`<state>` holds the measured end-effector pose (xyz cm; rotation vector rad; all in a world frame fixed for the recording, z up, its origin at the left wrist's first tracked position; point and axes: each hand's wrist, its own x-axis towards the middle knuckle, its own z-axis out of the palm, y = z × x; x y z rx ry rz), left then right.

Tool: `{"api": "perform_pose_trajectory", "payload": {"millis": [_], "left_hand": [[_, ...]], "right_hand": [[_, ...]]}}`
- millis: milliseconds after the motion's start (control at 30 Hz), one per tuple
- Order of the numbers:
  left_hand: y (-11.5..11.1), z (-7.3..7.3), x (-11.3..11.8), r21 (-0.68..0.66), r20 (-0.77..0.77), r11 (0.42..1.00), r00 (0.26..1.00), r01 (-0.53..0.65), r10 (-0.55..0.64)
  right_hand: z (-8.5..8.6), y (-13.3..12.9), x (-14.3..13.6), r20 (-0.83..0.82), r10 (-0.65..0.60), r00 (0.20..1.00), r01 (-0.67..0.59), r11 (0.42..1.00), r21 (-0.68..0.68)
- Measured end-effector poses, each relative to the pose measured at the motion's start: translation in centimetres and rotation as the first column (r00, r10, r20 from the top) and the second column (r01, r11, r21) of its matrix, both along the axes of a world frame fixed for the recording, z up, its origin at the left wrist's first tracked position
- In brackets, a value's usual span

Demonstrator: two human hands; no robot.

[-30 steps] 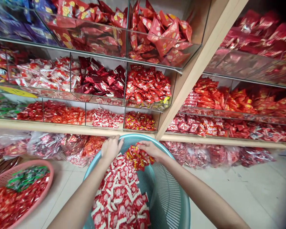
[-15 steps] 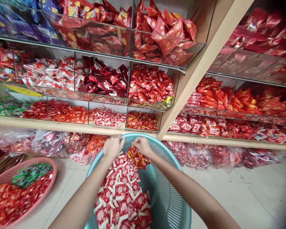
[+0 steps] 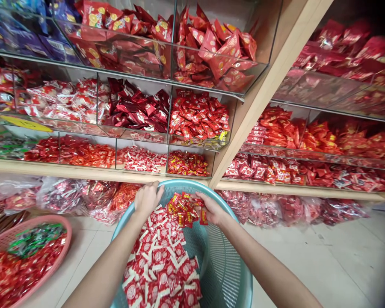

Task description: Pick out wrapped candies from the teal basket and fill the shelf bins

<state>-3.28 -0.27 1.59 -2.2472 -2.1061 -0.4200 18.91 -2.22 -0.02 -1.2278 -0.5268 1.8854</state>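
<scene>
A teal mesh basket [image 3: 234, 256] stands in front of me, holding many red-and-white wrapped candies [image 3: 162, 265]. My left hand [image 3: 147, 199] is closed over the basket's far left rim. Inside, at the far end, lies a small pile of red-and-yellow wrapped candies [image 3: 182, 209] on top of the others. My right hand [image 3: 210, 207] is at the right side of this pile, its fingers curled around a few red-and-yellow candies; one wrapper shows at its fingers. Part of the right fingers is hidden behind the candies.
Shelves with clear-fronted bins of wrapped sweets [image 3: 200, 115] rise behind the basket, above a wooden ledge [image 3: 83, 172]. Below the ledge lie plastic bags of candies [image 3: 62, 194]. A pink basket [image 3: 62, 252] with red and green candies stands on the tiled floor [image 3: 295, 256] at left.
My right hand has moved right and slightly down, from a pinch above the red-and-yellow candies to curling around some at the pile's right side. My left hand stays on the rim.
</scene>
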Motion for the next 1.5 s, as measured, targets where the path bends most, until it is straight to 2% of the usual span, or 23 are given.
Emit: {"api": "perform_pose_trajectory", "payload": {"millis": [67,133,233,367,567,667,733,800,900,967,1067,1133,1233,1367,1500], "left_hand": [[0.0,0.0,0.0,-0.003,-0.003,1.0,1.0,-0.003,0.003],[0.1,0.0,0.1,-0.006,-0.006,1.0,1.0,-0.005,0.005],[0.0,0.0,0.2,-0.004,-0.01,1.0,1.0,-0.003,0.003],[0.0,0.0,0.2,-0.006,-0.008,1.0,1.0,0.003,-0.003],[0.0,-0.1,0.1,0.012,-0.013,1.0,1.0,0.004,-0.004],[0.0,-0.1,0.2,0.011,-0.015,1.0,1.0,0.002,-0.002],[0.0,-0.1,0.2,0.01,-0.015,1.0,1.0,0.006,-0.006],[0.0,-0.1,0.3,0.007,-0.015,1.0,1.0,0.005,-0.005],[-0.1,-0.1,0.2,-0.004,-0.014,1.0,1.0,-0.003,0.003],[-0.2,0.0,0.2,-0.008,-0.012,1.0,1.0,0.0,0.0],[-0.3,0.1,0.2,-0.013,-0.001,1.0,1.0,0.003,-0.003],[-0.3,0.3,0.3,-0.028,0.011,1.0,1.0,-0.003,0.004],[-0.4,0.6,0.4,-0.058,0.024,0.998,1.0,-0.008,0.009],[-0.5,0.8,0.5,-0.07,0.024,0.997,0.999,-0.024,0.026],[-0.4,0.7,0.5,-0.051,0.011,0.999,1.0,-0.014,0.015]], "right_hand": [[-0.1,-1.1,0.6,-0.142,-0.074,0.987,0.057,0.991,-0.117],[-0.2,-1.9,0.8,-0.242,-0.115,0.964,0.072,0.981,-0.18],[-0.2,-2.2,0.9,-0.276,-0.138,0.951,0.092,0.981,-0.173],[0.2,-1.9,1.4,-0.173,-0.156,0.972,0.148,0.987,-0.057],[-0.3,-2.2,2.1,0.005,-0.077,0.997,0.076,0.992,0.1],[-1.0,-1.7,1.4,0.18,-0.095,0.979,0.045,0.963,0.266],[-1.4,-0.9,0.5,0.384,-0.159,0.91,-0.042,0.884,0.465],[-1.6,0.0,-0.6,0.558,-0.26,0.788,-0.205,0.744,0.636],[-1.9,1.1,-2.1,0.657,-0.354,0.665,-0.428,0.541,0.724],[-2.1,1.5,-2.8,0.683,-0.354,0.639,-0.514,0.464,0.721],[-2.2,1.6,-3.3,0.715,-0.323,0.62,-0.586,0.416,0.695],[-2.0,1.5,-3.4,0.719,-0.311,0.622,-0.591,0.416,0.691],[-1.0,1.0,-2.7,0.688,-0.308,0.657,-0.535,0.453,0.713],[-0.4,0.0,-0.2,0.675,-0.292,0.677,-0.46,0.549,0.698],[-1.9,-1.5,2.7,0.731,-0.253,0.634,-0.421,0.68,0.6]]}}
